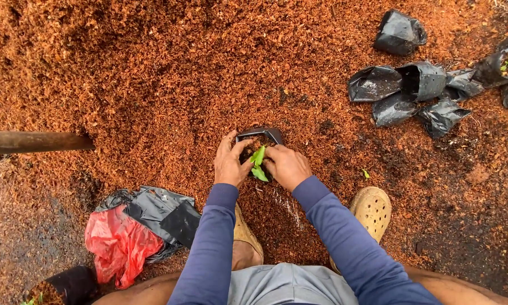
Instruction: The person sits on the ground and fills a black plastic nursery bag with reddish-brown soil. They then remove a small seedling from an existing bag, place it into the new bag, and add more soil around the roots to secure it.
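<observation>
1. Squatting over a bed of reddish-brown coir mulch (169, 73), both arms in blue long sleeves reaching forward and down.
2. Left hand (230, 162) curled around the near left side of a small black nursery bag (261, 134), fingers bent onto its rim, thumb toward the middle; gripping the bag edge.
3. Right hand (288, 166) cupped against the right side of the same bag, fingers pressed in beside the stem; half closed, pressing on fill rather than pinching anything that can be made out.
4. Green seedling (258, 162) upright between the two hands, inside the bag, two bright leaves showing; stem base hidden by the fingers.
5. Bag standing on the mulch directly ahead of the knees, its far rim open and folded outward.
6. Tan perforated clogs (371, 208) on the feet, right one plainly seen, left one partly hidden under the left sleeve.
7. Crumpled red plastic bag (118, 244) and black plastic sheet (162, 210) lying lower left, touching each other.
8. Cluster of empty black nursery bags (415, 90) upper right, well apart from the hands.
9. Brown pole (34, 142) entering from the left edge.
</observation>
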